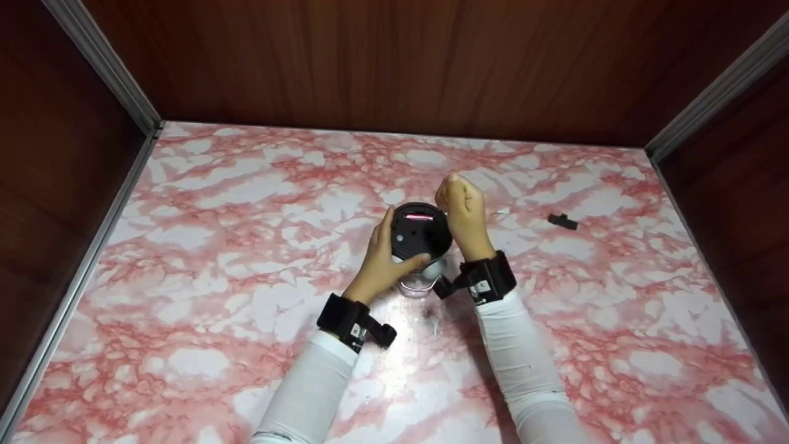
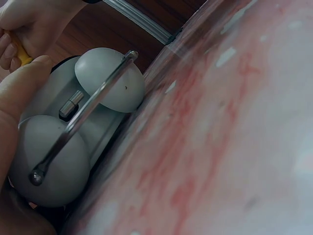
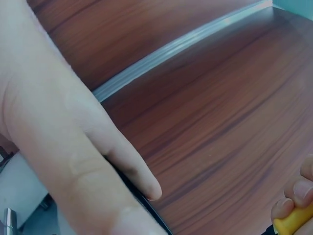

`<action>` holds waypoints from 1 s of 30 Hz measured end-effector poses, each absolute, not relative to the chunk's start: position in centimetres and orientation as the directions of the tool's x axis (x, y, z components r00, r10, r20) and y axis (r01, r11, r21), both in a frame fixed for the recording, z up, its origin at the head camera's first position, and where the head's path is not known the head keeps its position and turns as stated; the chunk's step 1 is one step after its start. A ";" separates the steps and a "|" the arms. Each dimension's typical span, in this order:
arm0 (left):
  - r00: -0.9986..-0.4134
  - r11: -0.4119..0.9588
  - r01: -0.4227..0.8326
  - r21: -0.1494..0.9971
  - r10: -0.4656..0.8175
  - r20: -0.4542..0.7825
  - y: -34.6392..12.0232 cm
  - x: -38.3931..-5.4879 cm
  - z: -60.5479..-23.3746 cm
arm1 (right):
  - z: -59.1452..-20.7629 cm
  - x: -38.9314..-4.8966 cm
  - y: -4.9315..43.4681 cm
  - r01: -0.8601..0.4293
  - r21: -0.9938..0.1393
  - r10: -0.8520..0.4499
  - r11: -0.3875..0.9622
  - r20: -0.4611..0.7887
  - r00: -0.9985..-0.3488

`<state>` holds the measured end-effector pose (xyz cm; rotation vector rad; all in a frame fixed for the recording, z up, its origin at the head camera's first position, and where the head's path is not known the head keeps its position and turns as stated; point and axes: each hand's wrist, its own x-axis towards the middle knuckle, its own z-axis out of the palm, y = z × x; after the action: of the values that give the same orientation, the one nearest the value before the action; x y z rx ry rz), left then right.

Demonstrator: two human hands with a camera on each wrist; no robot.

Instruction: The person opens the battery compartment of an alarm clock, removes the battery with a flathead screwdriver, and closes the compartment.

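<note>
A twin-bell alarm clock [image 1: 431, 237] has its black back facing up, with a pink battery [image 1: 419, 217] in the uncovered slot. My left hand [image 1: 381, 265] grips the clock's rim, thumb across the lower edge and fingers along the left side. In the left wrist view, the clock's grey bells [image 2: 110, 81] show beneath a metal carrying bar [image 2: 83, 117], with the hammer [image 2: 71, 105] between them. My right hand [image 1: 465, 209] is curled at the clock's right side around a yellow handle [image 3: 296, 220]. The tool's tip is hidden.
A small black plastic piece [image 1: 563, 222] lies on the pink-and-white marbled table [image 1: 216, 308], right of the hands. Nearer the clock sits a tiny pale scrap [image 1: 503, 211]. Dark wooden panels [image 1: 394, 61] with metal corner strips enclose the back and sides.
</note>
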<state>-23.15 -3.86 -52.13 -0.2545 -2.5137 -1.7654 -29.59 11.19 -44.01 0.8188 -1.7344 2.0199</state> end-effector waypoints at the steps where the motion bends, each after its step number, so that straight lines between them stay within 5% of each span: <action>1: -0.985 0.331 0.167 0.929 0.101 0.141 -3.9 -23.1 -52.1 | -44.0 -29.5 11.1 -0.612 -0.772 -0.105 -0.173 0.632 -0.768; 11: -0.982 0.321 0.184 0.929 0.109 0.156 -3.8 -23.3 -52.0 | -44.1 -29.3 10.9 -0.638 -0.770 -0.137 -0.028 0.635 -0.761; 20: -0.987 0.324 0.154 0.934 0.103 0.127 -3.8 -23.2 -51.9 | -44.2 -29.9 11.4 -0.575 -0.784 -0.120 -0.235 0.611 -0.783; 30: -0.985 0.314 0.165 0.935 0.107 0.138 -3.9 -23.3 -52.0 | -44.3 -30.0 11.9 -0.524 -0.798 -0.050 -0.298 0.562 -0.826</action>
<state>-23.27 -3.86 -51.99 -0.2591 -2.5056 -1.7919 -30.01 11.88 -44.26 0.7197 -1.6382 2.1934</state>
